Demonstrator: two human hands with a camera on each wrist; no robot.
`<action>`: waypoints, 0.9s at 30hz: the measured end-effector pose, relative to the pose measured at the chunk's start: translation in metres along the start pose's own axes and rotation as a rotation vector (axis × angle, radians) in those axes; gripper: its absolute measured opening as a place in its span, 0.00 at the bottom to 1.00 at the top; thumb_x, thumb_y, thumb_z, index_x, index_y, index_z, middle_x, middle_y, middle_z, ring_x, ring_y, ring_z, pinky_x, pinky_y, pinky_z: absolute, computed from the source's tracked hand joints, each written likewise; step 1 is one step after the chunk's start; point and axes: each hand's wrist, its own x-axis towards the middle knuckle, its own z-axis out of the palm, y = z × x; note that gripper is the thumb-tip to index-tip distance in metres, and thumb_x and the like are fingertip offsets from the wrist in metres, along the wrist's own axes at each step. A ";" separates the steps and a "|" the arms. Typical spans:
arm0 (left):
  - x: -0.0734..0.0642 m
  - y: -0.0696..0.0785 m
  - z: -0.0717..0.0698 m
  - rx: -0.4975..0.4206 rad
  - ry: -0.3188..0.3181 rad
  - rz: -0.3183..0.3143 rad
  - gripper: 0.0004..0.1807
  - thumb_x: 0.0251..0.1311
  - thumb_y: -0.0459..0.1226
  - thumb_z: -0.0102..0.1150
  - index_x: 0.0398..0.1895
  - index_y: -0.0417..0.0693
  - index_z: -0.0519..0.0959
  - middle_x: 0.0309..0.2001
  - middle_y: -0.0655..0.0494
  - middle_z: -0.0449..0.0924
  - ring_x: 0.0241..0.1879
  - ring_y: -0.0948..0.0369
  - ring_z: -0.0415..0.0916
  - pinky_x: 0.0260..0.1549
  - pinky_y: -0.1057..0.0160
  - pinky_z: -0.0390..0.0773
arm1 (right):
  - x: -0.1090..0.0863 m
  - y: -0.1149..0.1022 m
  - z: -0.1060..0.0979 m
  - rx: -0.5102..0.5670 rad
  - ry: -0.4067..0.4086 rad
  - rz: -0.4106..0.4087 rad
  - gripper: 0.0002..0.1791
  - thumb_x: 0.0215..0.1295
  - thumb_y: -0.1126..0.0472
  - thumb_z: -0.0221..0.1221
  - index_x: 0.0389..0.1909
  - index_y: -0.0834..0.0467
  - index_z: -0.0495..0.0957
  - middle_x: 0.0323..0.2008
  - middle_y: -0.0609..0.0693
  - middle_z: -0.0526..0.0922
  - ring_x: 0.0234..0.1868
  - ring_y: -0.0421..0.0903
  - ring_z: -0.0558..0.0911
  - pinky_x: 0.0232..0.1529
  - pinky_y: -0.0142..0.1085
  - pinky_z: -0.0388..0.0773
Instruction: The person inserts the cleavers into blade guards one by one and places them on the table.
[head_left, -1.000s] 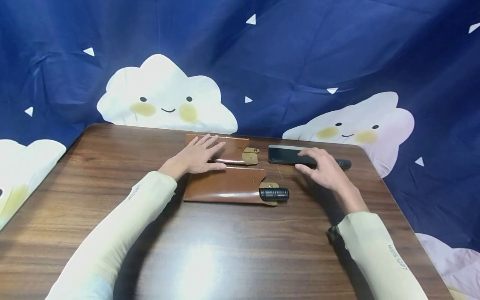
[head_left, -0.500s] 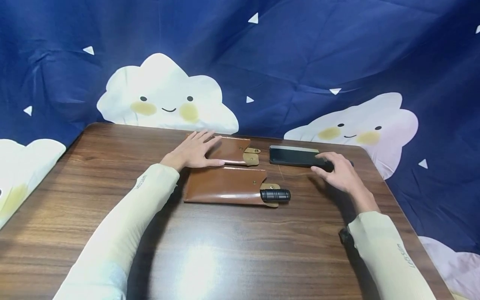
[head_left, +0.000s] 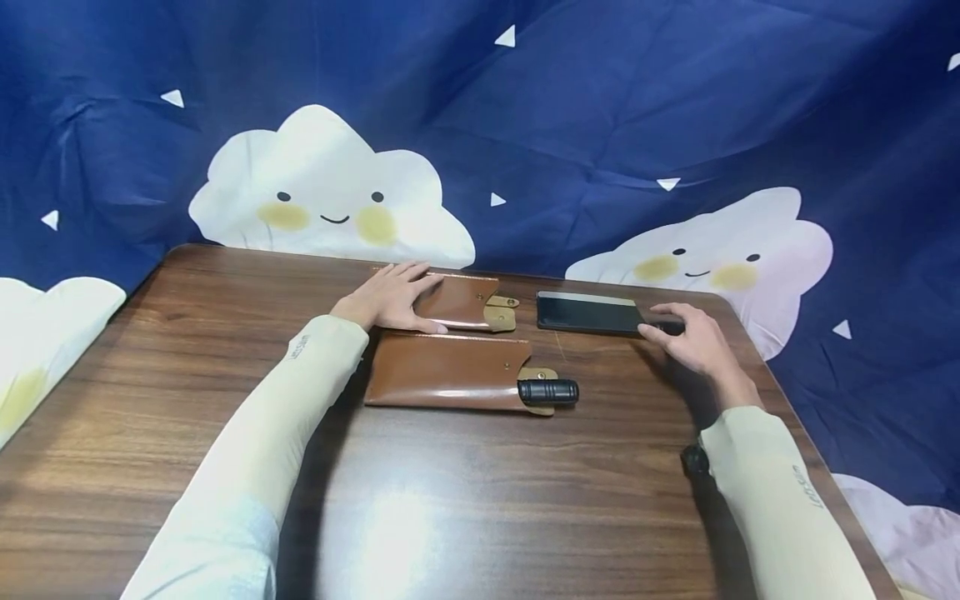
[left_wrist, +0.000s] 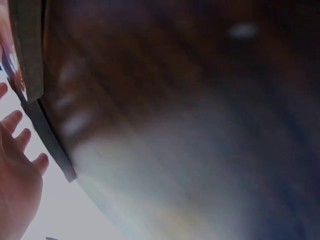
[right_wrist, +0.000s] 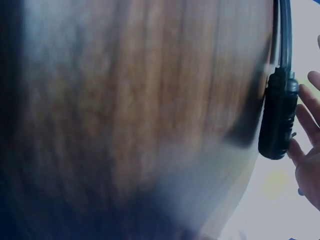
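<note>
A black cleaver (head_left: 588, 313) with a pale strip along its blade edge lies at the back right of the table. My right hand (head_left: 697, 340) is at its black handle (right_wrist: 279, 115), with the thumb on the near side and the fingers on the far side. The fingers look loosely bent rather than wrapped round it. My left hand (head_left: 386, 297) is over the left part of a brown leather sheath (head_left: 461, 302), fingers extended and thumb along its near edge. In front lies a second brown sheath (head_left: 450, 372), a black knife handle (head_left: 549, 392) sticking out of its mouth.
The wooden table (head_left: 480, 500) carries all these things, and its back edge meets a blue curtain (head_left: 570, 108) printed with clouds. Tan snap straps (head_left: 504, 302) project from the mouth of the rear sheath. A dark wrist device (head_left: 694, 459) sits under the right sleeve.
My right hand has slid to the right, from over the cleaver's blade to its handle. The left hand has shifted slightly on the rear sheath. The cleaver and both sheaths stay put.
</note>
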 end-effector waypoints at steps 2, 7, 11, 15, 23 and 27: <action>0.003 -0.001 0.000 -0.007 -0.016 -0.009 0.59 0.51 0.75 0.57 0.81 0.53 0.57 0.80 0.44 0.50 0.78 0.45 0.44 0.72 0.39 0.46 | 0.001 0.004 0.000 -0.017 -0.007 0.006 0.38 0.70 0.37 0.58 0.65 0.63 0.73 0.66 0.68 0.70 0.69 0.71 0.63 0.64 0.67 0.58; 0.007 -0.001 -0.001 -0.016 -0.040 -0.011 0.60 0.49 0.74 0.60 0.81 0.53 0.57 0.79 0.42 0.50 0.78 0.44 0.45 0.72 0.38 0.45 | 0.006 0.013 0.002 -0.050 -0.056 0.024 0.38 0.68 0.37 0.60 0.66 0.62 0.73 0.65 0.70 0.71 0.66 0.71 0.67 0.61 0.67 0.61; 0.008 0.001 -0.002 -0.008 -0.050 -0.021 0.60 0.48 0.73 0.62 0.80 0.53 0.58 0.79 0.42 0.52 0.77 0.44 0.47 0.71 0.38 0.48 | 0.010 0.021 0.003 -0.064 -0.090 0.011 0.35 0.68 0.43 0.64 0.66 0.64 0.73 0.63 0.73 0.71 0.63 0.71 0.69 0.61 0.65 0.65; 0.012 0.005 -0.004 -0.014 -0.036 -0.020 0.59 0.46 0.72 0.63 0.79 0.52 0.61 0.77 0.43 0.57 0.76 0.42 0.51 0.70 0.38 0.52 | 0.011 0.026 0.004 -0.082 -0.067 -0.003 0.30 0.69 0.49 0.65 0.64 0.64 0.74 0.61 0.74 0.73 0.62 0.73 0.70 0.61 0.65 0.65; 0.009 0.007 -0.006 -0.014 -0.021 -0.038 0.59 0.46 0.72 0.64 0.79 0.53 0.62 0.76 0.42 0.59 0.74 0.41 0.55 0.67 0.37 0.56 | 0.014 0.024 0.005 -0.080 -0.049 -0.035 0.27 0.69 0.54 0.65 0.62 0.66 0.76 0.59 0.73 0.75 0.62 0.72 0.72 0.61 0.64 0.65; 0.005 0.006 -0.005 -0.024 -0.005 -0.038 0.59 0.46 0.73 0.63 0.78 0.52 0.62 0.75 0.42 0.60 0.73 0.41 0.55 0.68 0.38 0.56 | 0.015 0.025 0.006 -0.083 -0.052 -0.039 0.27 0.69 0.55 0.65 0.62 0.67 0.76 0.60 0.73 0.75 0.63 0.71 0.71 0.62 0.63 0.64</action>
